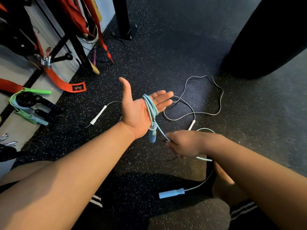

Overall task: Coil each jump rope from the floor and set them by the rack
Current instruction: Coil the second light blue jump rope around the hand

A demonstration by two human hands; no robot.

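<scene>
Blue rope (150, 107) loops around flat left hand (139, 110); right hand (181, 143) pinches its cord.

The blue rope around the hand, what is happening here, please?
A person is coiling a light blue jump rope around the open left hand, one handle hanging below the palm. The right hand pinches and feeds the cord. The other blue handle lies on the floor. A white-handled rope lies loose; coiled ropes sit left.

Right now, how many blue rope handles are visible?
3. One handle hangs below the left hand, one handle lies on the floor near the knee, and one handle is in the coiled pile by the rack. More may be hidden there.
</scene>
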